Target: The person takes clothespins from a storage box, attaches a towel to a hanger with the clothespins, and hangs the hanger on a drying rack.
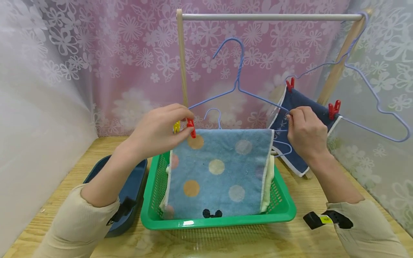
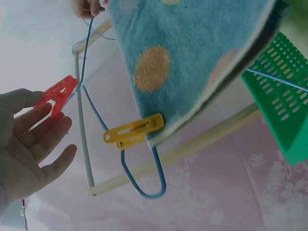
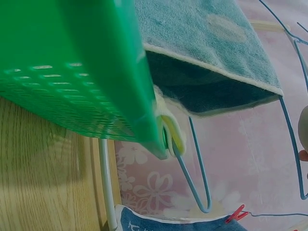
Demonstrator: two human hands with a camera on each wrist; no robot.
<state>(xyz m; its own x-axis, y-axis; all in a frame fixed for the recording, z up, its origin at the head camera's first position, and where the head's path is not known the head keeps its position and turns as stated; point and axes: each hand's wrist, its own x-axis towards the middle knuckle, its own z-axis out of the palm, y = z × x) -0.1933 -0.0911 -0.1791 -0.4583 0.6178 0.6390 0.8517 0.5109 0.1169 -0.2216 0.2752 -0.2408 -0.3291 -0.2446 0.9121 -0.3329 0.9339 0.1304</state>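
Observation:
My left hand (image 1: pixel 161 129) pinches a red clothespin (image 2: pixel 58 95) between thumb and fingers, close to the towel's upper left corner. A blue towel with coloured dots (image 1: pixel 216 166) hangs folded over the bar of a lavender wire hanger (image 1: pixel 238 77). My right hand (image 1: pixel 306 132) grips the right end of that hanger. At the towel's left corner, a yellow clothespin (image 2: pixel 134 130) clamps it to the hanger; no clothespin shows at its right corner. The towel's lower edge hangs down inside the green basket (image 1: pixel 219 224).
A drying rack (image 1: pixel 271 17) stands behind, with another hanger (image 1: pixel 371 86) at its right end bearing a dark blue cloth (image 1: pixel 292 143) held by red clothespins (image 1: pixel 334 109). Left of the basket sits a dark blue tub (image 1: pixel 137 182). Pale cloth and another hanger (image 1: pixel 213 110) are in the basket.

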